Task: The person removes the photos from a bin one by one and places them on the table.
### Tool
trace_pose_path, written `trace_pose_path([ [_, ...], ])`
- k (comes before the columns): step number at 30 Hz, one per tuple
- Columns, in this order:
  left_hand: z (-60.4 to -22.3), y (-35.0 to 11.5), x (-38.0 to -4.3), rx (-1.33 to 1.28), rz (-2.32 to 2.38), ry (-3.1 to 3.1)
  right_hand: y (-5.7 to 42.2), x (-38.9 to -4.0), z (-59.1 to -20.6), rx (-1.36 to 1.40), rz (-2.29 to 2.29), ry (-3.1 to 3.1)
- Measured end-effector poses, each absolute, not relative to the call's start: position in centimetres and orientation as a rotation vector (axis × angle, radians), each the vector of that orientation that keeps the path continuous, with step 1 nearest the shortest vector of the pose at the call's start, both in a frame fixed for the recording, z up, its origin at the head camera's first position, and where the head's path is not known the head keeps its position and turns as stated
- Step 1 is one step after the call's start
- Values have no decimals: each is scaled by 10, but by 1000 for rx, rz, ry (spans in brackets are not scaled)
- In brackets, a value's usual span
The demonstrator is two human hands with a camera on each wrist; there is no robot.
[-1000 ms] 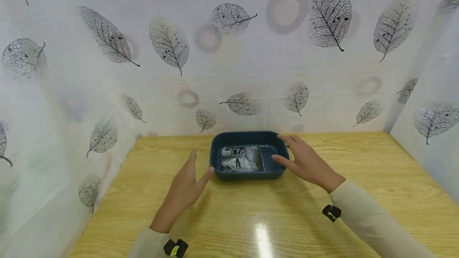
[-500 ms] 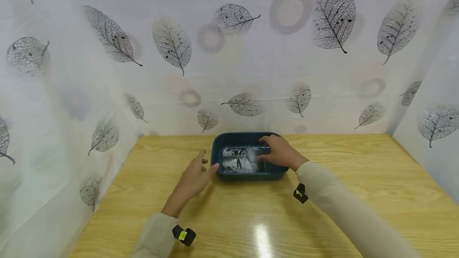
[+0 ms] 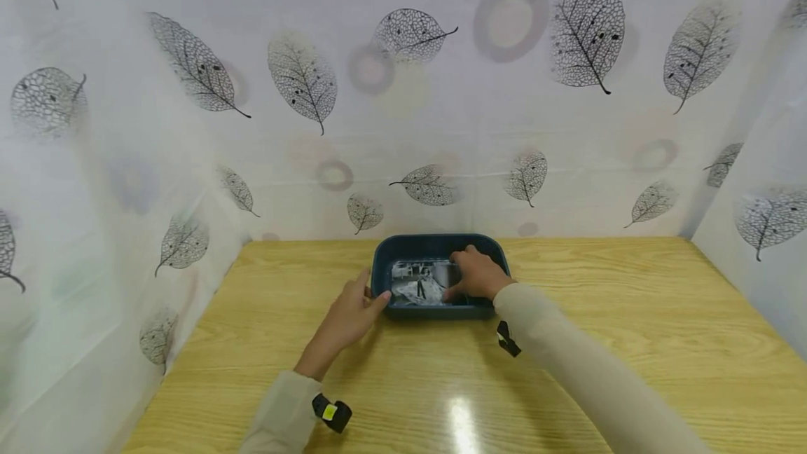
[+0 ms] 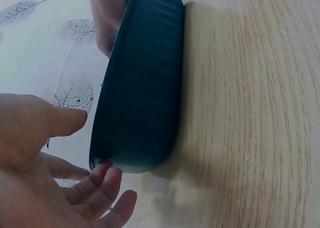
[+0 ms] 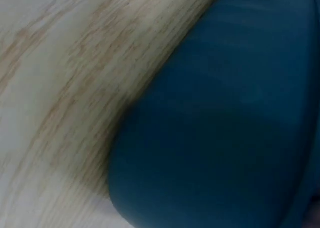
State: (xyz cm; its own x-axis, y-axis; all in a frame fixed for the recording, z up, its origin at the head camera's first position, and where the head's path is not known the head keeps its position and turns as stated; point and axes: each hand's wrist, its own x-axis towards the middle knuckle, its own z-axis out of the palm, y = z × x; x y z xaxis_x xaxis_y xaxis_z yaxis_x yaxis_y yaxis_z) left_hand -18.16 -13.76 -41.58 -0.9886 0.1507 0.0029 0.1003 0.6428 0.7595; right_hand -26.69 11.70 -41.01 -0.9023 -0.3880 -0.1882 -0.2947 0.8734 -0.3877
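Note:
A dark blue rectangular plastic basin point(image 3: 403, 312) stands on the wooden table. Inside it lies a black-and-white picture point(image 3: 410, 293) that looks like a wedding photo, its right part covered by my right hand point(image 3: 480, 277). That hand reaches in from the right, thumb near the picture's front edge, fingers curved by its far edge; I cannot tell whether it pinches the picture. At the basin's left end is my left hand point(image 3: 347, 314), thumb by the front left corner. In the left wrist view its fingertips point(image 4: 112, 180) touch the basin's outer end wall, fingers loosely bent.
The light wooden tabletop point(image 3: 630, 314) surrounds the basin. A white curtain point(image 3: 466, 111) printed with leaves hangs behind the table and along both sides. Only the basin's outer wall point(image 5: 210, 128) and some tabletop show in the right wrist view.
My right hand has moved left from the basin's right rim, down into it and over the picture. My left hand has shifted slightly right and closer to the basin's left end.

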Motion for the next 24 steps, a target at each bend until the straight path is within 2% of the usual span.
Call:
trace_pose_path([
  [10,-419,-137,-186,417,1358,2823,114,-273,-415,-514,-462,2804],
  [24,-421,-135,-188,369,1405,2775,115,-276,-419,-400,-676,2852],
])
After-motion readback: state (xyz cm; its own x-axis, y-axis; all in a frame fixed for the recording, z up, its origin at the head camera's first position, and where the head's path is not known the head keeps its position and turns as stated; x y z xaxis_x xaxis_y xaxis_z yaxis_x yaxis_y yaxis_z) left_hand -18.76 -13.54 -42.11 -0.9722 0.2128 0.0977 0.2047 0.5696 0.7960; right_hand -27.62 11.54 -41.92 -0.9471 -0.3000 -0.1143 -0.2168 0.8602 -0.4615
